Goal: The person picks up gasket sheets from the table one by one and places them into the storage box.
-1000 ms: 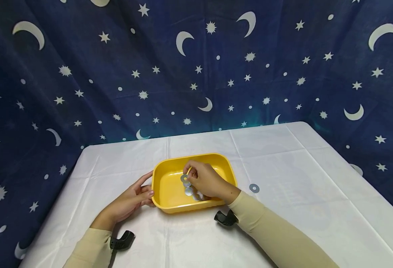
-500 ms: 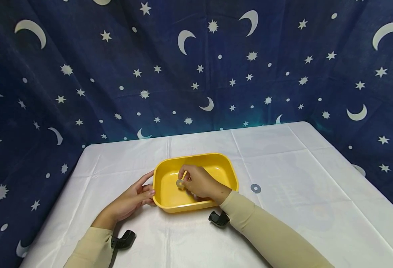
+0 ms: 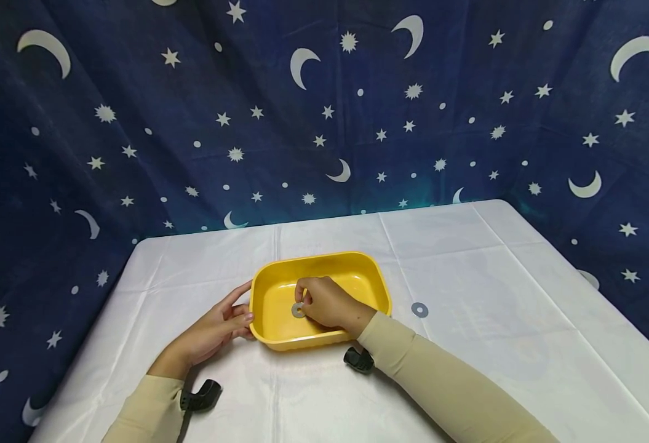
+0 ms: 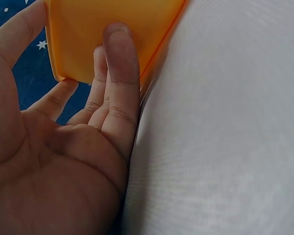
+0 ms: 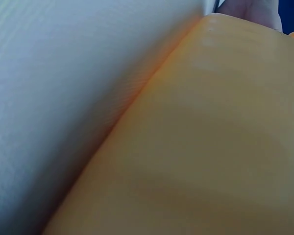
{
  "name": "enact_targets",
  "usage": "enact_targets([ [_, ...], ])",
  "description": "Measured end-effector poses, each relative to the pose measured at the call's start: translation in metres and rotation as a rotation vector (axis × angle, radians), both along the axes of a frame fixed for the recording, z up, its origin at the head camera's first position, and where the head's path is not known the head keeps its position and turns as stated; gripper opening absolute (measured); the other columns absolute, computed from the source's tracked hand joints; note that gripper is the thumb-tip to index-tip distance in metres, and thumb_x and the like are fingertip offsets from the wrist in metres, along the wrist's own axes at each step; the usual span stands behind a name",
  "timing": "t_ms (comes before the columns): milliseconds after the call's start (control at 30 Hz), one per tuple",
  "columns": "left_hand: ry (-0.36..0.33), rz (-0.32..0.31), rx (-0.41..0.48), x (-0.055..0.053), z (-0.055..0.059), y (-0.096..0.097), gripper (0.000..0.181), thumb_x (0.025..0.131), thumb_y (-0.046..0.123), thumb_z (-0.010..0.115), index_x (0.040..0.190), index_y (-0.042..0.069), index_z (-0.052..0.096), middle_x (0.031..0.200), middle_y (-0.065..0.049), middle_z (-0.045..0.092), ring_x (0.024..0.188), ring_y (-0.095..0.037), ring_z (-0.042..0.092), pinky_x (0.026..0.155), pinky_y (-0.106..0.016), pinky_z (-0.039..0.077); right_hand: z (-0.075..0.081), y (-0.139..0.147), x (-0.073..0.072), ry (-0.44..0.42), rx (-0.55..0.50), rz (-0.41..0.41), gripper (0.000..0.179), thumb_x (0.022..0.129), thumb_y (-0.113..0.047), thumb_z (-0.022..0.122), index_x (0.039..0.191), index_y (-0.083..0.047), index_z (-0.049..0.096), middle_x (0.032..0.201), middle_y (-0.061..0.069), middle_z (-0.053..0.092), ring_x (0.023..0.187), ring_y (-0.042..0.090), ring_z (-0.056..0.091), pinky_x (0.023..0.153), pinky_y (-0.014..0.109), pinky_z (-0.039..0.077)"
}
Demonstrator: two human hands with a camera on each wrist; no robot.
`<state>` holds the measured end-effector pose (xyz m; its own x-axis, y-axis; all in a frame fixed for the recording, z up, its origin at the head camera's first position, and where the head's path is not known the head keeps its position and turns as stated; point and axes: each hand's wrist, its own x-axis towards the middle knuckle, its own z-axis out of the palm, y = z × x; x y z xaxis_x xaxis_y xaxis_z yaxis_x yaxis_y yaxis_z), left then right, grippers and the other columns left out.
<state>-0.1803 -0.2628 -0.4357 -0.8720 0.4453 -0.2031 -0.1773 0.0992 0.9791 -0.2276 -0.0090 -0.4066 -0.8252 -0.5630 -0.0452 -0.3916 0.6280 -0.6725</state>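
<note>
A yellow tray (image 3: pixel 262 337) stands on the white-covered table. Its left end is touched by the left hand (image 3: pixel 213 334), whose extended fingers rest along the outer wall; the left wrist view shows the fingertips against the wall (image 4: pixel 78 29). Inside the tray, the right hand (image 3: pixel 330 304) pinches a flat metal washer (image 3: pixel 298 310) between thumb and fingertips, low over the tray floor. Whatever lies beneath the right palm is hidden. In the right wrist view the tray's outer side (image 5: pixel 210 127) fills most of the picture, and the held washer is out of sight.
Another grey washer (image 3: pixel 419 310) lies flat on the white tablecloth (image 3: pixel 468 258), to the right of the tray. Behind the table hangs a dark blue curtain (image 3: pixel 269 160) with moons and stars. Black wrist cameras (image 3: pixel 202 395) sit at both cuffs.
The right hand has shifted slightly left and lower in the tray with the washer, covering several round metal pieces seen there a second ago. The left hand stays at the tray's end.
</note>
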Motion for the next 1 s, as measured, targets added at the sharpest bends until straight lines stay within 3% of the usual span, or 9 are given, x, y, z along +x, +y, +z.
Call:
enact_targets([
  [267,-0.034,0.025,-0.024,-0.0001,0.0017,0.0003,0.072,0.092,0.015,0.055,0.147,0.032,0.012,0.121,-0.019,0.047,0.096,-0.020,0.060,0.084,-0.034,0.054,-0.0009,0.0000,-0.0004,0.057,0.036,0.002,0.010,0.081,-0.005,0.064,0.086,-0.013,0.059,0.062,-0.003,0.050,0.056,0.009,0.044,0.052,0.017,0.035],
  [1000,-0.001,0.001,-0.006,0.0002,0.0012,-0.0006,0.072,0.092,0.013,0.054,0.148,0.027,0.010,0.113,-0.015,0.049,0.093,-0.018,0.061,0.082,-0.032,0.054,-0.0010,0.0012,-0.0010,0.070,0.044,0.002,0.010,0.080,-0.008,0.066,0.086,-0.011,0.059,0.063,-0.002,0.051,0.058,0.009,0.045,0.054,0.017,0.037],
])
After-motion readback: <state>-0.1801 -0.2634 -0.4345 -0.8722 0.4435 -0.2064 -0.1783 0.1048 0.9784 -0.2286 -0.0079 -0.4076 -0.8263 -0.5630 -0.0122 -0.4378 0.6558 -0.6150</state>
